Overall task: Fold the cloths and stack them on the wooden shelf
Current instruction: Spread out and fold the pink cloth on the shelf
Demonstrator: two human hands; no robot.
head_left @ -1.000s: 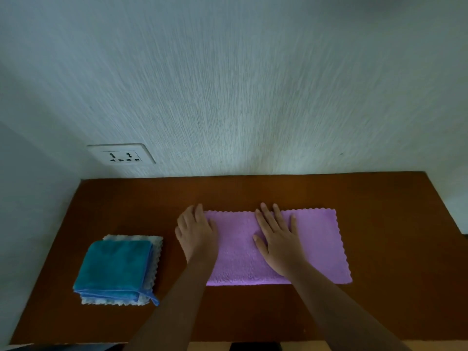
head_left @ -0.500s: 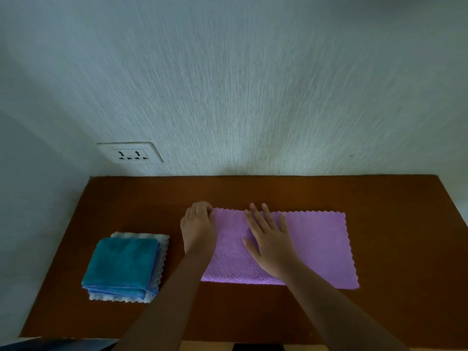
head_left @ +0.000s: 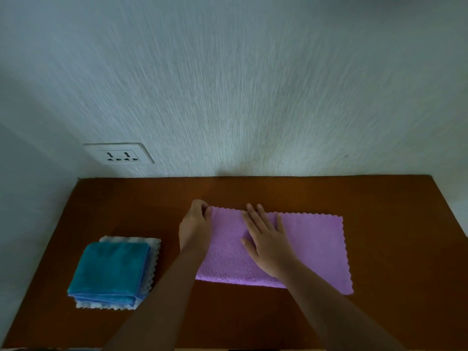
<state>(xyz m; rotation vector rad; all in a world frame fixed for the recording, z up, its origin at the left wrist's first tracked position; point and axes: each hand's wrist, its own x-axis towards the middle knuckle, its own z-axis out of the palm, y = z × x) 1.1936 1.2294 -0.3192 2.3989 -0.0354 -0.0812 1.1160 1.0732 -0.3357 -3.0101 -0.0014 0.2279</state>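
Observation:
A purple cloth (head_left: 311, 247), folded into a long strip with scalloped edges, lies across the middle of the brown wooden shelf (head_left: 392, 203). My left hand (head_left: 195, 224) curls its fingers round the strip's far left corner. My right hand (head_left: 266, 239) lies flat on the strip's middle, fingers straight and spread. At the left a folded teal cloth (head_left: 109, 269) sits on top of a folded white cloth (head_left: 152, 264), and both lie flat on the shelf.
The shelf meets a textured white wall at the back and a side wall at the left. A white power socket (head_left: 119, 154) is set in the back wall above the shelf's left end. Bare wood lies to the right of the purple cloth.
My left hand went from lying flat at the strip's left end to curling its fingers on the far left corner. My right hand stayed flat on the middle.

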